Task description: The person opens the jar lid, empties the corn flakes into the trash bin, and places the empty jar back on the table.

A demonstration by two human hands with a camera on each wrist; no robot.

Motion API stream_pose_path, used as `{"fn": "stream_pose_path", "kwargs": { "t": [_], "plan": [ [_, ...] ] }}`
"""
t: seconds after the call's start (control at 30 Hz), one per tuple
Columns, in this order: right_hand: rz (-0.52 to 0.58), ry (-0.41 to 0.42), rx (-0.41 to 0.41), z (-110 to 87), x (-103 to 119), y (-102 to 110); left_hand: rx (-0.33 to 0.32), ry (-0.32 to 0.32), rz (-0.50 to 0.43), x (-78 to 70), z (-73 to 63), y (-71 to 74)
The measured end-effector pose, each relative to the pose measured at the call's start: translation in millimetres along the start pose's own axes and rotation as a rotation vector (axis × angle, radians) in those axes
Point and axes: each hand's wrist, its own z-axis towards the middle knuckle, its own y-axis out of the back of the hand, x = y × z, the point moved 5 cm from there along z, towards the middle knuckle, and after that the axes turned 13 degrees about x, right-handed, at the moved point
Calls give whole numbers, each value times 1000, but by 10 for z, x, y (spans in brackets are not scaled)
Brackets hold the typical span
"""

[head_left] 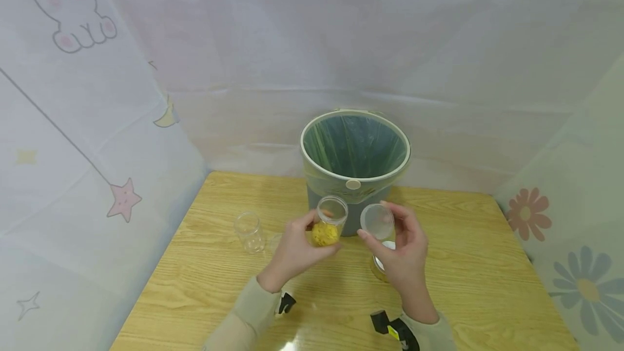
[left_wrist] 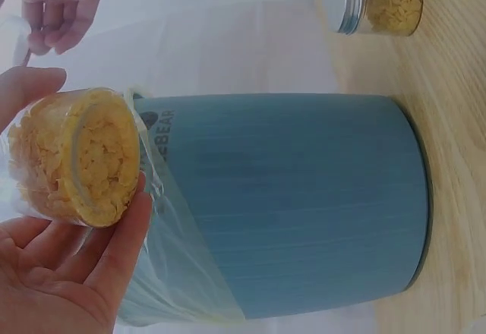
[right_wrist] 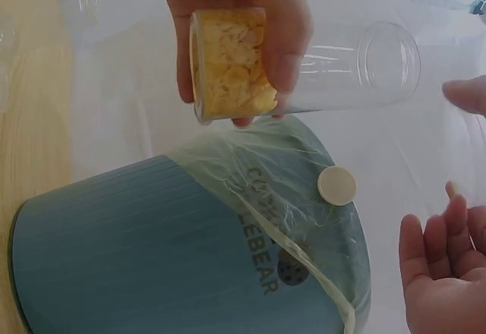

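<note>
My left hand grips a clear jar about half full of yellow flakes. Its uncovered mouth tilts up and away from me, in front of the bin. In the left wrist view the thumb and fingers hold it near its flake-filled base. To the right, my right hand pinches a round translucent lid between thumb and fingers, apart from the jar. A second jar of yellow flakes, the lidded jar, stands on the table, partly hidden behind the right hand in the head view.
A blue-grey bin with a pale rim and a plastic liner stands at the back of the wooden table. An empty clear jar stands on the left. Printed cloth encloses the back and sides.
</note>
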Motion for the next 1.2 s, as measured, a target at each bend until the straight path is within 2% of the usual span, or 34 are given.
{"fn": "stream_pose_path", "kwargs": {
  "t": [0.17, 0.27, 0.5, 0.83, 1.0, 1.2],
  "plan": [
    [-53, -95, -17, -37, -47, 16, -19, 11, 5, 23, 13, 66],
    [-88, -156, -27, -57, -73, 26, -34, -6, 2, 30, 28, 113],
    [-124, -192, -54, -93, -98, 40, -62, -57, 10, 10, 103, 260],
    [-179, -301, -58, -143, -134, 77, -96, 14, 56, -8, 188, 509],
    [-190, -356, -57, -175, -158, 97, -109, 15, 71, -22, 233, 644],
    [-210, -381, -48, -188, -179, 132, -134, 34, 149, -39, 283, 803]
  ]
}}
